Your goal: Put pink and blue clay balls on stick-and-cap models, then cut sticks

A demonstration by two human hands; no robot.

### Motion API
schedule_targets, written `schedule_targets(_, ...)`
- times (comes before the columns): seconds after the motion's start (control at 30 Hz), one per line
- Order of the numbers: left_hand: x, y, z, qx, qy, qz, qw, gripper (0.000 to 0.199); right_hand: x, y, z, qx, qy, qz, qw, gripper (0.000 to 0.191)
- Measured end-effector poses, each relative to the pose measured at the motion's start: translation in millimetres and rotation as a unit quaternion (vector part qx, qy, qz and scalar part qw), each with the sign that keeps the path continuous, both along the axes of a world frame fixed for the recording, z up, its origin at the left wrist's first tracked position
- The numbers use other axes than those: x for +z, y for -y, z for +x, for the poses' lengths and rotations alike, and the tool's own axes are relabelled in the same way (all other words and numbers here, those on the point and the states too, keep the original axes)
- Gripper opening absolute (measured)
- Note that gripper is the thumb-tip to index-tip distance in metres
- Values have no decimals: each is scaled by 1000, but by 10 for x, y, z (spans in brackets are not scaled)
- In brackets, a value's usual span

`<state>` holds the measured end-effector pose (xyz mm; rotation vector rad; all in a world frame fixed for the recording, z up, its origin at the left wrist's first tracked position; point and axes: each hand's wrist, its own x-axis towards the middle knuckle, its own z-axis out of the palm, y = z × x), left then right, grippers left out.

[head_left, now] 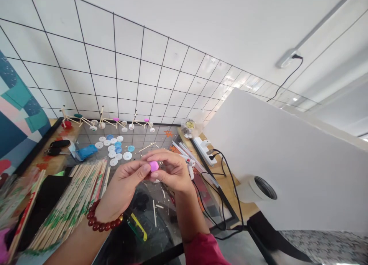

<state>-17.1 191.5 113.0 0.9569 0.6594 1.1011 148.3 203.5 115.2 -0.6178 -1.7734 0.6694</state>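
Your left hand [122, 182] and right hand [172, 171] pinch a small pink lump [154, 166] together, above the table [89, 137]. Little stick trikes [115, 119] stand along the table's far edge, behind white and blue caps [127, 156].

Here's the pink lump [154, 165], centre frame, its left end lost behind the left hand's [124, 185] grip! Down at lower left, a purple thing [3, 245], sliced by the frame edge, impossible to name. The print on the wrapped sticks [71, 203]? Too blurred to read. Red sleeve [204, 250], running out at the bottom, and pale scraps [164, 194] below centre, too small to identify!
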Motion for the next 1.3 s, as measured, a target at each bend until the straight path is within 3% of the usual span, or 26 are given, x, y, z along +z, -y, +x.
schedule_targets(0.07,3,-15,18,-3,10,-18,1000,29,33,30,-8,-86,53,75,992,18)
schedule_targets(0.13,-22,-34,35,8,9,-24,1000,30,63,58,-9,-174,133,147,965,21)
schedule_targets(0.23,-96,-61,53,27,-16,2,999,28,74,74,-6,-233,225,199,925,24)
schedule_targets(0.3,-137,-73,53,42,-24,20,999,25,62,64,-4,-230,241,190,923,27)
schedule_targets(0.4,-141,-77,42,40,5,-5,999,26,48,40,8,-195,216,149,945,30)
schedule_targets(0.57,-59,-78,38,2,18,-32,999,31,90,35,53,-152,179,131,963,17)
schedule_targets(0.7,-39,-90,31,13,14,-22,1000,33,98,44,82,-162,171,142,961,14)
schedule_targets(0.97,-109,-80,-22,75,-77,53,993,13,35,1,79,-140,180,157,961,21)
schedule_targets(1.3,-95,-83,5,53,-66,41,996,19,26,-9,91,-149,182,172,956,21)
